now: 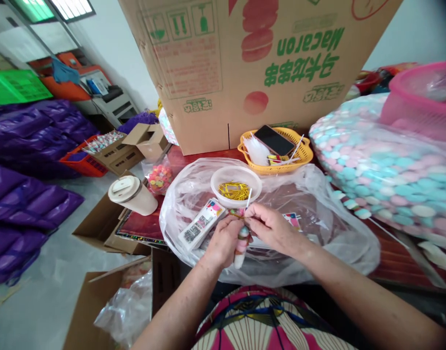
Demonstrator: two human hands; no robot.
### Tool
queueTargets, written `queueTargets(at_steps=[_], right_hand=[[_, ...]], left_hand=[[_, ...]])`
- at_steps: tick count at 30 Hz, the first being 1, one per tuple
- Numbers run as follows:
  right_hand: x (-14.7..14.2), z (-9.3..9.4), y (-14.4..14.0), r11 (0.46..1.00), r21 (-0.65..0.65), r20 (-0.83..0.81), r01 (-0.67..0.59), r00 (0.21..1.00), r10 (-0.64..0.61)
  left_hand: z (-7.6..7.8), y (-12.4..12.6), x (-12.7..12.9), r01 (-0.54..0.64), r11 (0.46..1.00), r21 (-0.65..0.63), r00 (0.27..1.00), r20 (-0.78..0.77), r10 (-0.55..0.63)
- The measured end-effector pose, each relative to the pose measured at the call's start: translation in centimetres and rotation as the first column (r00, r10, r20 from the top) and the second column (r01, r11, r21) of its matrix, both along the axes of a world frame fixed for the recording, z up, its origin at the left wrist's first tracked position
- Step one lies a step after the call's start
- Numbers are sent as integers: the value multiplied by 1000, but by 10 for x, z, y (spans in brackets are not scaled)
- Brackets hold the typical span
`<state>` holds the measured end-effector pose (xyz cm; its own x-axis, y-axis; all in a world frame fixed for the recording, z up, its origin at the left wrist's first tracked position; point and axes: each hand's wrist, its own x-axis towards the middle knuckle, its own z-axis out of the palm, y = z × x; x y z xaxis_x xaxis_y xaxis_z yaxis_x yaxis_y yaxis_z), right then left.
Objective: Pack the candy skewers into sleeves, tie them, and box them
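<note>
My left hand [223,239] is closed around a skewer of marshmallows [241,247], its pastel pieces hanging below the fingers. A thin white stick [248,198] points up from between my hands. My right hand [268,224] pinches at the neck of the skewer, where a gold twist tie [237,215] shows; the fingertips partly hide it. Just beyond is a white plastic bowl [214,176] with many gold twist ties [233,191] in it. Left of my left hand lies a stack of printed packets [199,227]. Another printed piece [293,221] lies beyond my right wrist.
Clear plastic sheeting [335,233] covers the table under my hands. A yellow basket [272,169] holds a phone [274,141] and sticks. A big cardboard box [215,116] stands behind. A bag of marshmallows [398,165] is at right, a lidded cup [133,197] at left.
</note>
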<state>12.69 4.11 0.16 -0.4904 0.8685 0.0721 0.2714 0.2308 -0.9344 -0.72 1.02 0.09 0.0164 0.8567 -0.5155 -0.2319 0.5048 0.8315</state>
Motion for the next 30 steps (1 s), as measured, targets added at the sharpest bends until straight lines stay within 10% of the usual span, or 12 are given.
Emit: queueTargets(at_steps=[8,14,21,25,30], right_hand=[[13,10,-8,996,83,256,13,966,-34],[15,1,-16,985,-1,171,170,971,-167],[44,19,-20,902,309,115,-302,953,280],[44,25,-14,925,115,-50,-361,928,368],[24,8,-25,966,-251,-230,-66,973,6]], left_hand=[[-6,-12,-8,257,936,240,966,-33,-257],[-2,-15,-5,145,971,192,988,24,-153],[-2,-10,-9,450,892,34,772,487,-408],[-1,-10,-2,422,903,76,731,561,-389],[1,-11,8,167,983,76,818,546,-182]])
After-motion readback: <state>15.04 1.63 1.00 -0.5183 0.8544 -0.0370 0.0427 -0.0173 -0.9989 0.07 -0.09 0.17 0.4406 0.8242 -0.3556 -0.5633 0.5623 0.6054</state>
